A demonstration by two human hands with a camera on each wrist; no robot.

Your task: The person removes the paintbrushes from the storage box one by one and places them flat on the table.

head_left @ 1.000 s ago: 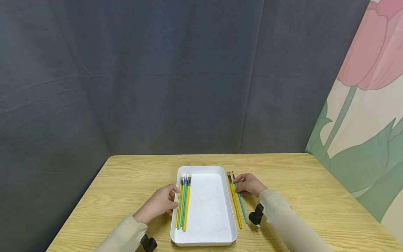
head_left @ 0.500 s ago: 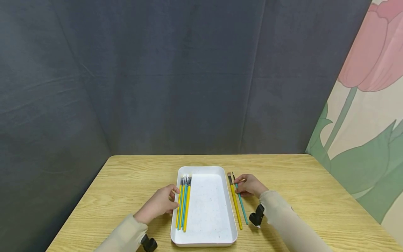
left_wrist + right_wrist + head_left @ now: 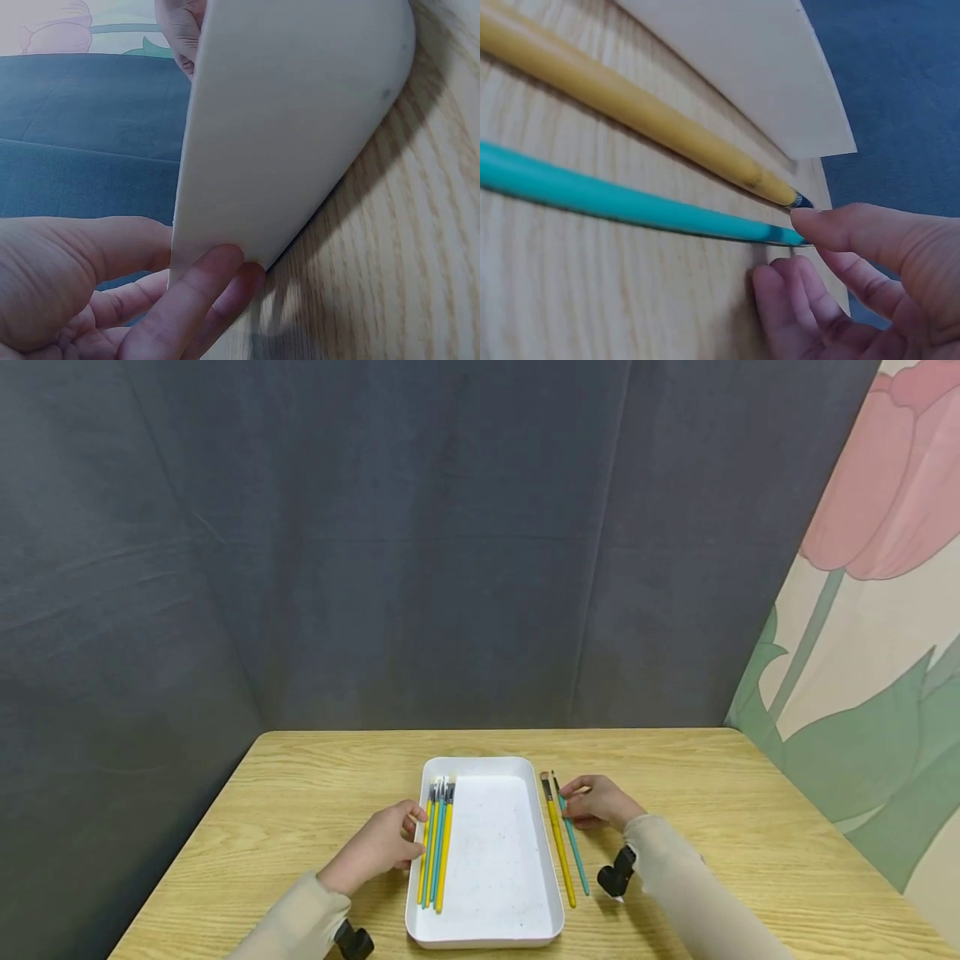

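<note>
With the tray (image 3: 485, 942) gripped at its wall by the left hand (image 3: 378, 841), the teal brush (image 3: 577, 853) lying on the worktop (image 3: 675, 777) to its right should, for balance, be pinched nearer mid-handle by the right hand (image 3: 602, 802), whose fingers' hold cannot be made out.

The left sleeve (image 3: 296, 917) and right sleeve (image 3: 693, 883) are long and cream, each with a small black wrist camera (image 3: 617, 872).

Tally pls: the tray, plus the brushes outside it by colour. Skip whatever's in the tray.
White tray: 1
Yellow brush outside the tray: 1
Teal brush outside the tray: 1
Total: 3
</note>
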